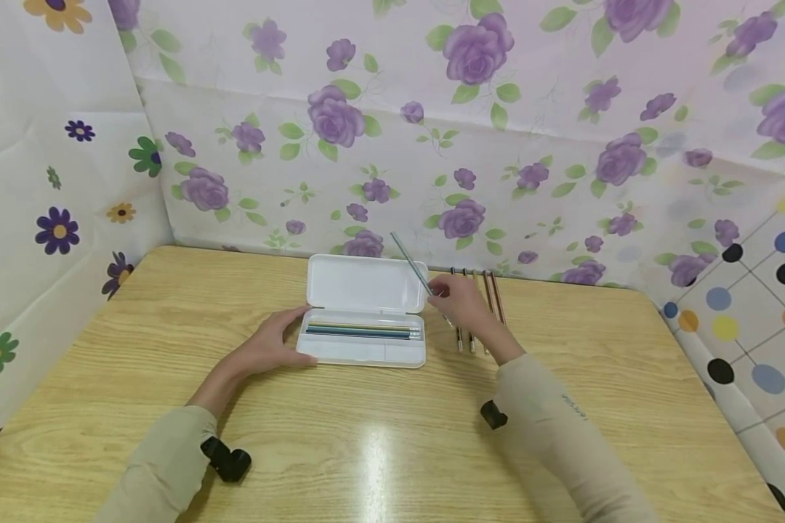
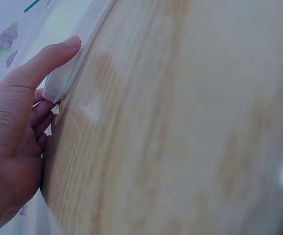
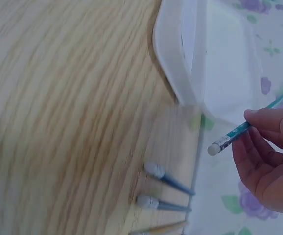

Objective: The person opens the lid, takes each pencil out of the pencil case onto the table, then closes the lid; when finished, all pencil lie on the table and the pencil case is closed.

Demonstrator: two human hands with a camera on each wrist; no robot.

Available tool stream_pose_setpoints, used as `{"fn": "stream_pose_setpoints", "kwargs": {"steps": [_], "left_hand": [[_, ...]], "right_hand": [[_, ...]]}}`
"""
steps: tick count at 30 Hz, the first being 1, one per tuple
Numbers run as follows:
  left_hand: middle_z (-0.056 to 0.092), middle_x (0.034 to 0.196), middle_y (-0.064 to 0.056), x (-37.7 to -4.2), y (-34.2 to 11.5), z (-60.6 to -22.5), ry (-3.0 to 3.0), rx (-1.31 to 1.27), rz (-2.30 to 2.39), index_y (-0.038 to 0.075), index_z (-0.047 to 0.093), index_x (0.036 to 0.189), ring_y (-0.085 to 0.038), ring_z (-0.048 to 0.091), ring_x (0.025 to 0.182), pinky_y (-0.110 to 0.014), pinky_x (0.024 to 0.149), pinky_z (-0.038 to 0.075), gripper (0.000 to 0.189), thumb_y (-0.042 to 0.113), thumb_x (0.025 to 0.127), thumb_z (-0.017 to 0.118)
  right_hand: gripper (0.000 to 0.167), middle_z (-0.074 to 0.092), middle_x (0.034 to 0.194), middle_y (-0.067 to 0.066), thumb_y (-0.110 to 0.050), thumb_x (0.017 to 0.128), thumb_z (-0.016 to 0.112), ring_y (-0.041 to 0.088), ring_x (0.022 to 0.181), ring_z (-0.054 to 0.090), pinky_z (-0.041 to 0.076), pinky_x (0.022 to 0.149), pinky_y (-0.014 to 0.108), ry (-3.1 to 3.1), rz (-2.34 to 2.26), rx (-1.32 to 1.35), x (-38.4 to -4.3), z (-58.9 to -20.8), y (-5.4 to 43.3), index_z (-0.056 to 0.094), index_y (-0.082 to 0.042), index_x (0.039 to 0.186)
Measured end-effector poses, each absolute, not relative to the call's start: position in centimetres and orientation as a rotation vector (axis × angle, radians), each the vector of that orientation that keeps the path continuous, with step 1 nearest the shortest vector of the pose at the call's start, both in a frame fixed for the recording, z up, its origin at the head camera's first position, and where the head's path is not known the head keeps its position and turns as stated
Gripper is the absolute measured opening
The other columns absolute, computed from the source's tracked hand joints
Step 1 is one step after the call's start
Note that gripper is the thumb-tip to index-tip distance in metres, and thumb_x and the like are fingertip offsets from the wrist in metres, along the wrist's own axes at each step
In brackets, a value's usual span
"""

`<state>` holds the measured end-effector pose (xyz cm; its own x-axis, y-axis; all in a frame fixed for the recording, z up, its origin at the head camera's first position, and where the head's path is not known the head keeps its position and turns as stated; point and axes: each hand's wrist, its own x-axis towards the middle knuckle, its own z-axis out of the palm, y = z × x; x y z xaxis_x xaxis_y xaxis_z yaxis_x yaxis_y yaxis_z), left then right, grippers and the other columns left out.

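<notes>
A white plastic pencil case (image 1: 347, 353) lies on the table with its lid (image 1: 366, 283) folded back. Several pencils (image 1: 360, 331) lie lengthwise in its rear compartment. My left hand (image 1: 268, 345) holds the case's left end, thumb along the front edge and fingers at the rear corner; the left wrist view shows the thumb (image 2: 58, 55) on the rim. Above the table, right of the lid, my right hand (image 1: 461, 299) pinches a green pencil (image 3: 240, 130) between thumb and fingers. It is tilted, its white eraser end pointing down towards the table.
More pencils (image 1: 495, 290) lie side by side on the wooden table (image 1: 379, 421), right of the case and partly beneath the right hand. A flowered cloth wall (image 1: 379, 152) rises behind the table's back edge.
</notes>
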<state>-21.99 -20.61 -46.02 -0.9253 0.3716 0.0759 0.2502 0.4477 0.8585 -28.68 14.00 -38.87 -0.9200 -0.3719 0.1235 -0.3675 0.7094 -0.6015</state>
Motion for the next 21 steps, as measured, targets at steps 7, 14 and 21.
{"fn": "stream_pose_setpoints", "kwargs": {"steps": [7,14,21], "left_hand": [[0.038,0.148,-0.017,-21.9,-20.7,-46.1,2.577,0.568,1.479,0.003,0.036,0.148,-0.036,0.026,0.138,-0.057,0.11,0.018,0.095,0.025,0.071,0.087],[0.037,0.149,-0.016,-22.0,-20.7,-46.2,2.574,0.556,1.472,0.004,0.035,0.149,-0.034,0.025,0.139,-0.056,0.11,0.018,0.098,0.026,0.07,0.088],[0.035,0.15,-0.018,-22.1,-20.8,-46.3,2.581,0.563,1.471,0.001,0.031,0.15,-0.035,0.024,0.14,-0.056,0.111,0.017,0.1,0.026,0.071,0.087]], "right_hand": [[0.034,0.065,0.105,0.022,-0.006,0.091,0.065,0.034,0.099,0.062,0.051,0.085,0.042,2.904,-0.967,-0.48,-29.2,-38.6,17.7,0.06,0.011,0.12],[0.038,0.062,0.111,0.026,-0.007,0.093,0.062,0.037,0.102,0.06,0.052,0.083,0.043,2.883,-0.921,-0.355,-29.4,-39.1,21.4,0.055,0.014,0.125],[0.04,0.061,0.112,0.029,-0.007,0.093,0.062,0.039,0.101,0.06,0.053,0.08,0.042,2.864,-0.908,-0.275,-29.2,-39.7,24.3,0.054,0.017,0.124]]}}
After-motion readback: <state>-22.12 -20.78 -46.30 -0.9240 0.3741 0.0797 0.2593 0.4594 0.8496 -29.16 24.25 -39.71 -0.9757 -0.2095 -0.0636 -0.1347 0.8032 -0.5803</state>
